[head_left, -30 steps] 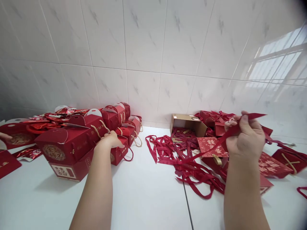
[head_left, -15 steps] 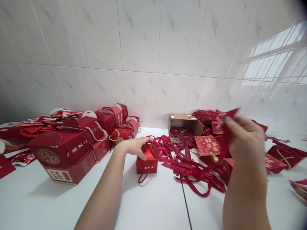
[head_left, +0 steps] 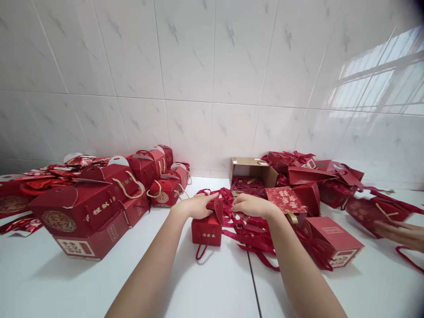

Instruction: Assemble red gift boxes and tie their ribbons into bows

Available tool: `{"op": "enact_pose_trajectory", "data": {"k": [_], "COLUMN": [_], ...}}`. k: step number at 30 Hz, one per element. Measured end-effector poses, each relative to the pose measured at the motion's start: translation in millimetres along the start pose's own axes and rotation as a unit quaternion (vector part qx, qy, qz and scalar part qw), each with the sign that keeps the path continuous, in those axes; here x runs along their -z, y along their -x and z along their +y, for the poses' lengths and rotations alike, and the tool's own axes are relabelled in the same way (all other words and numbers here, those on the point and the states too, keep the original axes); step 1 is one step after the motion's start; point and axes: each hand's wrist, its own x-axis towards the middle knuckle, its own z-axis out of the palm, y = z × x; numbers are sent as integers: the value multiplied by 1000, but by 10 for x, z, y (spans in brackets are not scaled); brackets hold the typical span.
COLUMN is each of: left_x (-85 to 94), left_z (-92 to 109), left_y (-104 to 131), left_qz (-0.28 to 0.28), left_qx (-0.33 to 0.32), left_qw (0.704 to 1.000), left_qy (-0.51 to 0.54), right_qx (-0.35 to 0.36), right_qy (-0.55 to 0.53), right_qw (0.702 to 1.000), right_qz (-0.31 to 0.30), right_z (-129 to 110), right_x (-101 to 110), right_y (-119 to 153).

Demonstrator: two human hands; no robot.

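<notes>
A small red gift box [head_left: 206, 233] with gold characters stands on the white table, a cord handle hanging down its front. My left hand [head_left: 198, 206] lies over its top, thumb and fingers closed on the raised flap. Just right of the box, my right hand [head_left: 251, 206] has its fingers curled down into a heap of red ribbons [head_left: 255, 236]. Whatever those fingertips pinch is hidden. Behind the right hand, an open cardboard box [head_left: 254, 164] lies with more dark red ribbons inside.
Stacked red gift boxes [head_left: 71, 207] with rope handles fill the left side, beside shiny red packets [head_left: 49, 183]. More boxes [head_left: 334, 240] and a patterned lid [head_left: 286, 199] crowd the right. Another person's hand [head_left: 402, 234] reaches in at the right edge. A tiled wall [head_left: 188, 128] stands behind.
My right hand has come down and left from its raised spot, where it held up a red ribbon. My left hand stays on the small box. The other person's hand at the left is out of view.
</notes>
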Motion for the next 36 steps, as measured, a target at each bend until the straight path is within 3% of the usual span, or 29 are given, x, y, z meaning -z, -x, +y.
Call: {"op": "enact_pose_trajectory", "data": {"k": [5,15,24,28,33,36], "left_x": [-20,12,-25,16,174,265], "left_z": [1,76,69,106,299,235], "left_y": [-20,-34,-97,-57,224,406], "left_qz": [-5,-19,32,72,168,160], "left_qx": [-30,-91,-117,-115,-115,-123], "left_qw": [999,995,990,986,970,968], "left_qy": [21,45,78,97,133,151], "right_qx": [13,-8,11,64,197,237], "right_qy": [-33,-73,-14,-7,-140,-229], "right_qw": [999,997,999,988,967,938], "right_qz": [-5,-1,47,140,80,109], "right_z": [39,17,72,85,40,23], "right_x": [-94,-144,-162,-81,8,73], "right_y": [-162,-204,-204,-124,-49,91]}}
